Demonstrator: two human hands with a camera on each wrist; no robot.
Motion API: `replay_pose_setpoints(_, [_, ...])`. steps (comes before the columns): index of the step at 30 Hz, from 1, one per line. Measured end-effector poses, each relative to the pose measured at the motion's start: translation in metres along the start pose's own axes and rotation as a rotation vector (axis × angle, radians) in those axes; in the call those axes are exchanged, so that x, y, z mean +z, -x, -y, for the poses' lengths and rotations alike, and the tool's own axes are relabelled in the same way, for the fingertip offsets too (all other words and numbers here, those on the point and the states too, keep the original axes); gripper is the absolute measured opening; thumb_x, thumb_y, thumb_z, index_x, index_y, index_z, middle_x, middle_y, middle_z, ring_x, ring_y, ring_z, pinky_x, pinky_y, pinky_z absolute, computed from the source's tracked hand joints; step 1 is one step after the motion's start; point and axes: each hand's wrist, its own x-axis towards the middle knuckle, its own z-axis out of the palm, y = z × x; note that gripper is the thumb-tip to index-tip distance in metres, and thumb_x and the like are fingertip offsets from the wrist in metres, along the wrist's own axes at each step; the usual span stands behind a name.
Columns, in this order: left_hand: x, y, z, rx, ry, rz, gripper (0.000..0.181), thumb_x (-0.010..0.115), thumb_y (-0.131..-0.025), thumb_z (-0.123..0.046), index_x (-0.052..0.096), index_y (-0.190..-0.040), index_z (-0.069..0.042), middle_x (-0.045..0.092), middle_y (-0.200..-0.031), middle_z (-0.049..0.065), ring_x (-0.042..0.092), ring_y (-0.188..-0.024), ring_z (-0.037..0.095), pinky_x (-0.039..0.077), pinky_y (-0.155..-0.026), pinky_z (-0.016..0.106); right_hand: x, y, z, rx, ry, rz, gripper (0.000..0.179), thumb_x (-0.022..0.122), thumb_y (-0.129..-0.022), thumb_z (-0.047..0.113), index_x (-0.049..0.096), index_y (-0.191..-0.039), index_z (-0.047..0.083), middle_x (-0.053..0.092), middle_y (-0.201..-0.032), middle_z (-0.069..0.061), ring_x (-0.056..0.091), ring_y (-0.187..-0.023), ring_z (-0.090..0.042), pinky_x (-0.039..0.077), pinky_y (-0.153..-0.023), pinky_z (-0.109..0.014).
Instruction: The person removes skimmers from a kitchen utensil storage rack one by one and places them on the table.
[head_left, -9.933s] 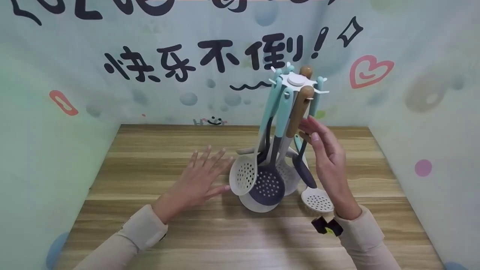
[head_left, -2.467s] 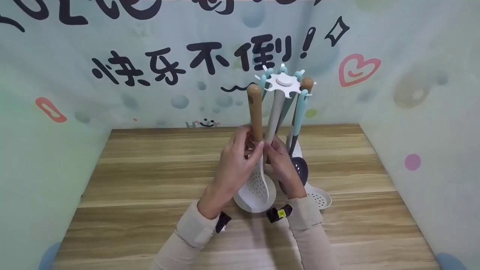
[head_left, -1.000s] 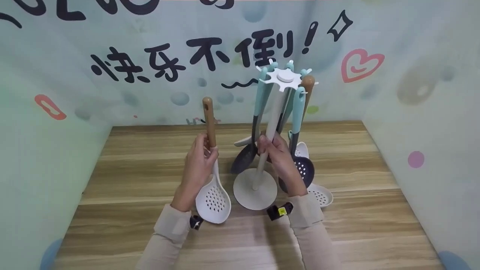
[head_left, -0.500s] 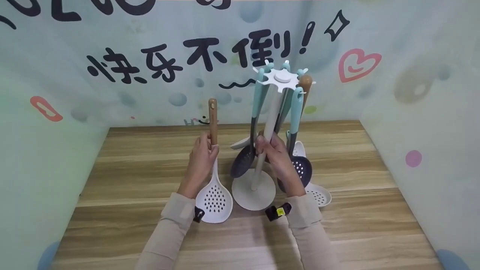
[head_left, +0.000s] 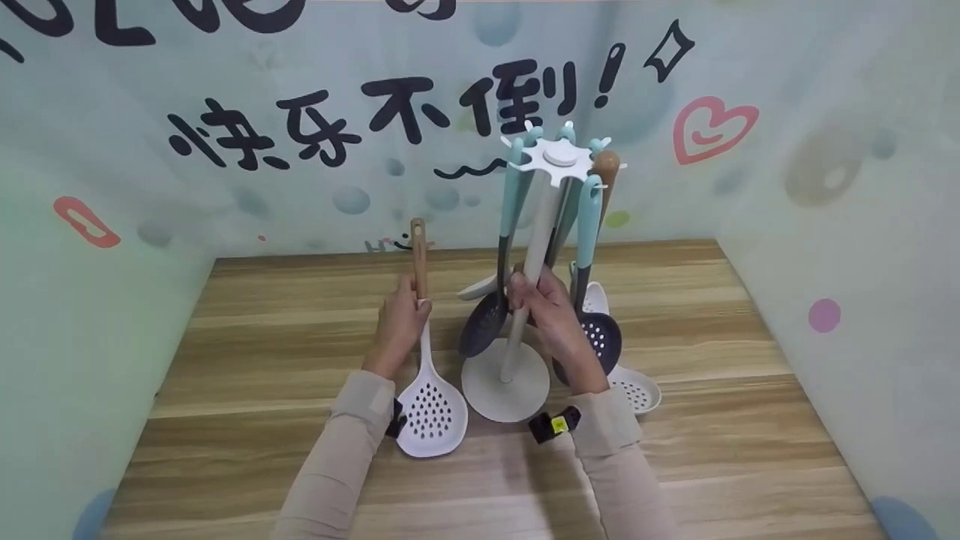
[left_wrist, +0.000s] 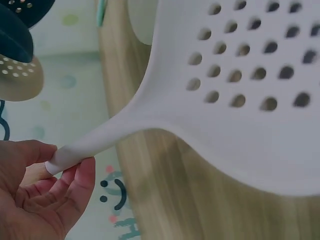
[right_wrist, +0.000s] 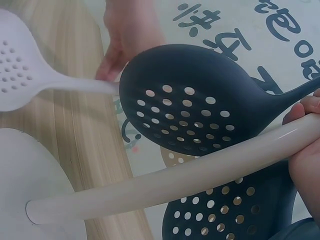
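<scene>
My left hand (head_left: 401,326) pinches a white skimmer (head_left: 426,360) where its white neck meets the wooden handle. The perforated head hangs low over the table, left of the rack; contact with the tabletop cannot be told. In the left wrist view, thumb and fingertips close round the skimmer's neck (left_wrist: 95,139). My right hand (head_left: 555,319) grips the white pole (head_left: 541,232) of a utensil rack, whose round base (head_left: 506,397) stands on the table. Beside that hand hang a dark perforated spoon (head_left: 482,330) and a dark skimmer (head_left: 609,341). The right wrist view shows the pole (right_wrist: 175,182) crossing diagonally.
Several turquoise-handled utensils and one wooden-handled one (head_left: 606,169) hang from the rack's white hook top (head_left: 559,157). Another white skimmer (head_left: 639,390) lies on the wooden table (head_left: 285,352) to the right. A printed cloth (head_left: 300,187) stands behind.
The left hand, earlier open beside the rack, has taken the white skimmer off and carried it left, then lowered it slightly. The right hand now holds the pole; the rack's utensils have turned.
</scene>
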Motion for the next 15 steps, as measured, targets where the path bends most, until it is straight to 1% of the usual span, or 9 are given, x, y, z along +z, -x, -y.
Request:
replay_pose_setpoints(2, [0.003,-0.001,0.004,-0.014,-0.011,0.019,0.033,0.053,-0.092,-0.010,0.041,-0.123,-0.008,0.061,-0.099,0.017,0.059,-0.084,0.028,0.050,-0.071,0.040,0.000,0.000,0.001,0.005,0.003,-0.005,0.022,0.054,-0.094,0.033,0.048,-0.086,0.013,0.045,-0.071,0.001,0.043,-0.070,-0.015,0.036,-0.066,-0.028])
replay_pose_setpoints(4, [0.006,-0.002,0.008,-0.030,-0.018,0.036,0.038,0.053,-0.092,-0.009,0.037,-0.126,-0.007,0.060,-0.103,0.020,0.061,-0.089,0.031,0.051,-0.074,0.043,0.001,0.000,0.001,0.011,0.007,-0.008,0.019,0.052,-0.095,0.030,0.048,-0.086,0.013,0.046,-0.071,0.001,0.044,-0.070,-0.015,0.037,-0.067,-0.028])
replay_pose_setpoints(7, [0.009,-0.002,0.014,-0.050,-0.012,0.038,0.045,0.052,-0.092,-0.007,0.031,-0.132,-0.005,0.059,-0.108,0.025,0.061,-0.095,0.035,0.051,-0.078,0.045,0.002,0.000,0.003,0.016,0.006,-0.009,0.015,0.049,-0.097,0.023,0.048,-0.085,0.013,0.046,-0.071,0.001,0.044,-0.070,-0.016,0.037,-0.067,-0.028])
replay_pose_setpoints(10, [0.010,-0.003,0.018,-0.053,0.004,0.051,0.054,0.049,-0.093,-0.004,0.023,-0.140,-0.007,0.057,-0.110,0.027,0.059,-0.098,0.038,0.050,-0.081,0.048,0.002,0.001,0.003,0.020,0.008,-0.015,0.014,0.047,-0.097,0.018,0.048,-0.085,0.013,0.046,-0.071,0.000,0.044,-0.070,-0.016,0.037,-0.067,-0.028])
replay_pose_setpoints(12, [0.011,-0.003,0.019,-0.053,0.008,0.073,0.059,0.048,-0.093,-0.003,0.019,-0.144,-0.012,0.055,-0.115,0.028,0.058,-0.103,0.039,0.048,-0.084,0.049,0.002,0.001,0.003,0.024,0.012,-0.021,0.014,0.046,-0.097,0.017,0.049,-0.084,0.013,0.046,-0.071,0.000,0.044,-0.071,-0.016,0.037,-0.067,-0.028])
replay_pose_setpoints(14, [0.012,-0.003,0.019,-0.062,-0.002,0.109,0.059,0.047,-0.093,-0.002,0.020,-0.144,-0.015,0.053,-0.120,0.027,0.056,-0.107,0.038,0.048,-0.087,0.048,0.001,0.001,0.003,0.028,0.015,-0.024,0.014,0.047,-0.097,0.019,0.049,-0.084,0.013,0.046,-0.071,0.000,0.044,-0.071,-0.016,0.037,-0.068,-0.028])
replay_pose_setpoints(15, [0.013,-0.004,0.019,-0.058,-0.009,0.125,0.058,0.046,-0.092,-0.001,0.022,-0.144,-0.014,0.052,-0.123,0.027,0.055,-0.109,0.038,0.047,-0.087,0.049,0.001,0.000,0.003,0.023,0.013,-0.023,0.014,0.048,-0.097,0.019,0.049,-0.084,0.013,0.046,-0.071,0.000,0.044,-0.071,-0.016,0.037,-0.067,-0.028])
